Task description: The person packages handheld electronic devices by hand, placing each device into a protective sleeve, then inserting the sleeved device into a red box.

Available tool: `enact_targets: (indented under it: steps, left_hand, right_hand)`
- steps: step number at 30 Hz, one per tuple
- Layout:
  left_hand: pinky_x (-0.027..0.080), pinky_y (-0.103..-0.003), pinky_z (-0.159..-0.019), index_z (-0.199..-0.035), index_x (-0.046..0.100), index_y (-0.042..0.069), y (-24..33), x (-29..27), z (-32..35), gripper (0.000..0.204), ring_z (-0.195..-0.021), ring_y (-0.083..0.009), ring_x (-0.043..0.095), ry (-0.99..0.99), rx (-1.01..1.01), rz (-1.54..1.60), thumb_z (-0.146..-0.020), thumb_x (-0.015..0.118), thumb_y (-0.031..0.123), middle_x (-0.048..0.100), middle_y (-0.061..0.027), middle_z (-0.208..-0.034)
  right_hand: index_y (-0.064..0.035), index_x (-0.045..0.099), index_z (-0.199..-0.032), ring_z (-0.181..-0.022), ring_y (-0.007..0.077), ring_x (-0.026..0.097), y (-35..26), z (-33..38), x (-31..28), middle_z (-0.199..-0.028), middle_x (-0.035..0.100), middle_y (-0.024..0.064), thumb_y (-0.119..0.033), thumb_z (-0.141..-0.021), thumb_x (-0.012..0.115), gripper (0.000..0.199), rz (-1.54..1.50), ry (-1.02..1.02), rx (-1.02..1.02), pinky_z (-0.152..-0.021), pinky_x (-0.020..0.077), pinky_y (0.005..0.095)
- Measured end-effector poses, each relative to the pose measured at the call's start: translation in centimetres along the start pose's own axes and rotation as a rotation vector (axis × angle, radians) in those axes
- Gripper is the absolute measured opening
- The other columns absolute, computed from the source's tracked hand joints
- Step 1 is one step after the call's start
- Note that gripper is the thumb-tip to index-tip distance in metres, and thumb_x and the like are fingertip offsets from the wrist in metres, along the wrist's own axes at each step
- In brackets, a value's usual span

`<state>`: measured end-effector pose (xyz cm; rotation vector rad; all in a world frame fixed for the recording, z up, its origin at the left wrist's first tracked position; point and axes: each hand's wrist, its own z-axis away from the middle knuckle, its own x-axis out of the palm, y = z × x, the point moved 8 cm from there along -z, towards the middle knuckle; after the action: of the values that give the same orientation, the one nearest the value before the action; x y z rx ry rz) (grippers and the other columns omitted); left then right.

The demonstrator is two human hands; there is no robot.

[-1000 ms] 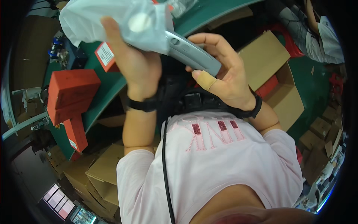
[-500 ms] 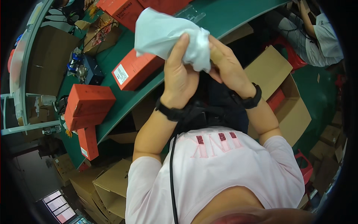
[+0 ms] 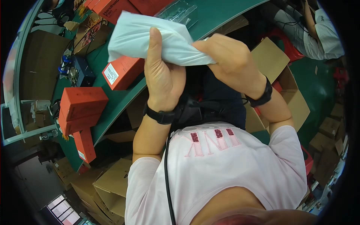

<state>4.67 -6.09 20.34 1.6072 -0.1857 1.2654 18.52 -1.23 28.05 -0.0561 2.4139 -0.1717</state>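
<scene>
At left, orange boxes (image 3: 83, 107) sit on a green counter (image 3: 116, 100). Toward the middle, a white bag (image 3: 131, 35) is held up over the counter's near edge. The left hand (image 3: 165, 80) grasps it from below, thumb across its front; the right hand's (image 3: 232, 60) fingers grip its narrowed end. Farther right sits an open carton (image 3: 270, 56).

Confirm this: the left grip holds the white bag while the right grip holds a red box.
Wrong about the right grip: the head view shows it closed on the right-hand end of the white bag. The rest stands: the left grip holds that bag.
</scene>
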Motion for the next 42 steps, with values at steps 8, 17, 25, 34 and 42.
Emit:
enact_targets:
  steps: [8,17,25,34,42]
  left_hand:
    - [0.038,-0.044,-0.111,-0.134,0.054,0.001,0.7,1.1,5.7,0.067,-0.118,-0.0257,0.058,-0.927,0.512,-1.345,-0.089,0.078,0.043,0.063,-0.011,-0.121]
    - [0.049,-0.033,-0.096,-0.124,0.064,0.0,-3.7,0.1,1.9,0.029,-0.113,-0.0144,0.06,-0.404,-0.007,-0.658,-0.104,0.061,0.021,0.067,-0.0075,-0.12]
    - [0.049,-0.045,-0.085,-0.13,0.059,-0.001,4.7,2.9,-7.2,0.083,-0.103,-0.0369,0.059,-0.061,0.741,-1.964,-0.07,0.088,0.047,0.059,-0.0184,-0.106]
    - [0.048,-0.029,-0.06,-0.141,0.053,-0.008,5.9,-1.2,-7.2,0.057,-0.058,-0.0138,0.055,0.064,0.442,-1.57,-0.088,0.063,0.01,0.06,-0.009,-0.07]
    - [0.046,-0.027,-0.063,-0.152,0.039,-0.006,6.2,-2.6,-8.2,0.062,-0.068,-0.0116,0.051,0.012,0.407,-1.523,-0.091,0.051,0.001,0.056,-0.0054,-0.077]
  right_hand:
    - [-0.004,0.063,-0.126,-0.108,0.023,0.065,1.4,10.8,9.3,-0.123,0.065,0.0089,-0.021,-0.098,0.065,0.033,-1.942,-0.338,1.272,-0.1,0.0516,0.0459]
    - [0.005,0.054,-0.137,-0.114,0.0366,0.054,2.1,5.7,3.9,-0.123,0.06,0.0209,-0.005,-0.075,0.076,0.066,-0.414,0.01,0.472,-0.099,0.0452,0.0388]
    - [0.0007,0.061,-0.126,-0.105,0.0189,0.065,17.3,-2.5,1.6,-0.112,0.068,0.0067,-0.006,-0.091,0.07,0.036,-0.556,-0.322,0.419,-0.098,0.0503,0.0339]
    - [0.0038,0.06,-0.127,-0.103,0.0314,0.057,18.6,-10.4,8.5,-0.115,0.054,0.0161,-0.012,-0.086,0.074,0.046,-0.233,-0.948,0.035,-0.091,0.0484,0.0395]
    - [0.0033,0.065,-0.128,-0.103,0.033,0.056,18.1,-10.8,14.6,-0.114,0.055,0.0183,-0.008,-0.086,0.069,0.043,-0.324,-1.04,-0.052,-0.093,0.0479,0.037]
